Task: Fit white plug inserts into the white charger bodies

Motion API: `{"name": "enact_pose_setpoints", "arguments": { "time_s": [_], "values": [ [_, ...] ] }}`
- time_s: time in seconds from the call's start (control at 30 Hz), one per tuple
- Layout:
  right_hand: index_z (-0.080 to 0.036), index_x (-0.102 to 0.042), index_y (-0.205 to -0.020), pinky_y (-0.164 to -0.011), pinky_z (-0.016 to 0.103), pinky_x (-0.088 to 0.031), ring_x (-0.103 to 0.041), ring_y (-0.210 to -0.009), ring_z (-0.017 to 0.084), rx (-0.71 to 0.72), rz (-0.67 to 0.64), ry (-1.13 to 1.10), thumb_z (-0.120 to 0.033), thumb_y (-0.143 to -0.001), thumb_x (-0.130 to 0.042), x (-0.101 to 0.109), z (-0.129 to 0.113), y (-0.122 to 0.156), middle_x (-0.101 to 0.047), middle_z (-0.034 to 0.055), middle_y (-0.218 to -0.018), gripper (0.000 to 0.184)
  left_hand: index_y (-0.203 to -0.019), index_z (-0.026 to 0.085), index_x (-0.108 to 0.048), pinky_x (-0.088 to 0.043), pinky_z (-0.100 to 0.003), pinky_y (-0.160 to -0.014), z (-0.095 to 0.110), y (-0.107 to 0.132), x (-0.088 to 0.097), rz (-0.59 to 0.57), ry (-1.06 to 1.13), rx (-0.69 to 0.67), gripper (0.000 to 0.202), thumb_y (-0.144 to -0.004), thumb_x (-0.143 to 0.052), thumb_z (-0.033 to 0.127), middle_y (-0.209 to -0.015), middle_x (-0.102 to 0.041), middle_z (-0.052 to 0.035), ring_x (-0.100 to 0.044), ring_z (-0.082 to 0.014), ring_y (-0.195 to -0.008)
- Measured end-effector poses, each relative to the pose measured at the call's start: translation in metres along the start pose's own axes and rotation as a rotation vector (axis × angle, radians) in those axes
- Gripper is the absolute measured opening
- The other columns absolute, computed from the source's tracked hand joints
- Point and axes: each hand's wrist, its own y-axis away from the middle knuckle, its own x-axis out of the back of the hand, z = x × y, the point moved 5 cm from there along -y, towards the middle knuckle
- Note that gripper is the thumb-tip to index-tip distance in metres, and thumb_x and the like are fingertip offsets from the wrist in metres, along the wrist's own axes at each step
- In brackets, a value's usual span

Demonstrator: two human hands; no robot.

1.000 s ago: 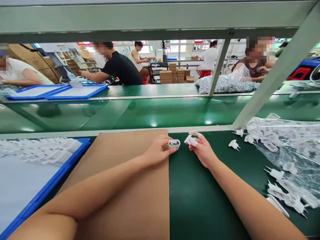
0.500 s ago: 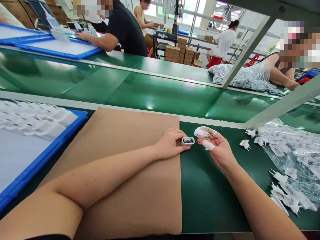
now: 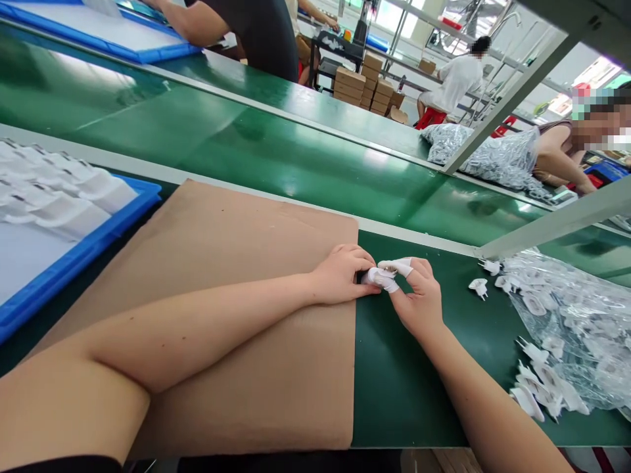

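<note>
Our left hand (image 3: 342, 274) has its fingers closed round a small white charger shell (image 3: 363, 276) at the edge of the brown cardboard sheet (image 3: 236, 289). The shell is mostly hidden.

Our right hand (image 3: 418, 301), with white cots on the fingertips (image 3: 400, 265), pinches a white two-pin plug cap (image 3: 380, 278) between thumb and forefinger, touching the shell's open end. Seated or only resting against it? Can't tell, the fingers block the joint.

Both parts sit low over the green table (image 3: 409, 381).

Our read on doing this fit well:
- cap square to the shell mouth
- even push along the axis
- pads off the pins
- left wrist braced on the cardboard

Loose spare caps (image 3: 478, 287) lie beside the clear plastic bag (image 3: 572, 315) on the right. The blue plastic tray (image 3: 98, 242) of white shells is on the left.
</note>
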Motion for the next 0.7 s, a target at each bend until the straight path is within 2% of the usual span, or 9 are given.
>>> {"name": "enact_pose_setpoints", "arguments": {
  "time_s": [0.17,0.27,0.4,0.53,0.7],
  "values": [
    [-0.023,-0.076,-0.099,-0.082,0.040,-0.045,-0.060,-0.088,0.025,0.043,-0.026,0.140,-0.023,-0.093,-0.065,-0.001,-0.001,-0.003,-0.066,0.0033,-0.080,0.012,-0.101,0.025,-0.078,-0.034,-0.048,-0.114,-0.002,-0.001,-0.001,-0.001,0.013,0.010,0.024,-0.083,-0.084,0.040,-0.116,-0.073,-0.0038,-0.060,-0.0271,-0.119],
    [-0.022,-0.075,-0.095,-0.083,0.040,-0.041,-0.058,-0.082,0.022,0.002,-0.039,0.146,-0.026,-0.092,-0.065,-0.004,0.003,-0.002,-0.063,0.0018,-0.077,0.011,-0.104,0.026,-0.078,-0.035,-0.048,-0.113,-0.004,0.000,-0.002,-0.002,0.018,0.011,0.027,-0.083,-0.084,0.041,-0.117,-0.073,-0.0042,-0.061,-0.0275,-0.118],
    [-0.024,-0.076,-0.099,-0.085,0.038,-0.042,-0.057,-0.078,0.020,-0.118,-0.028,0.017,-0.029,-0.091,-0.069,-0.012,0.011,0.005,-0.062,0.0008,-0.079,0.012,-0.105,0.024,-0.077,-0.039,-0.045,-0.110,-0.002,0.002,-0.003,-0.007,0.011,-0.018,0.026,-0.087,-0.078,0.042,-0.114,-0.073,-0.0058,-0.062,-0.0274,-0.115],
    [-0.025,-0.077,-0.099,-0.088,0.040,-0.045,-0.059,-0.083,0.021,-0.170,0.032,-0.102,-0.028,-0.089,-0.072,-0.016,0.012,0.011,-0.063,0.0017,-0.081,0.012,-0.110,0.021,-0.074,-0.044,-0.041,-0.102,0.002,0.003,0.001,0.006,0.074,-0.029,0.033,-0.087,-0.075,0.045,-0.112,-0.073,-0.0083,-0.065,-0.0269,-0.107],
    [-0.026,-0.076,-0.110,-0.084,0.035,-0.053,-0.065,-0.091,0.020,-0.224,0.013,-0.436,-0.023,-0.092,-0.066,-0.016,0.016,0.019,-0.068,0.0036,-0.094,0.021,-0.108,0.021,-0.077,-0.045,-0.036,-0.096,0.006,0.002,0.001,-0.175,0.215,0.019,0.035,-0.096,-0.060,0.049,-0.109,-0.074,-0.0077,-0.063,-0.0254,-0.102]
  ]
}}
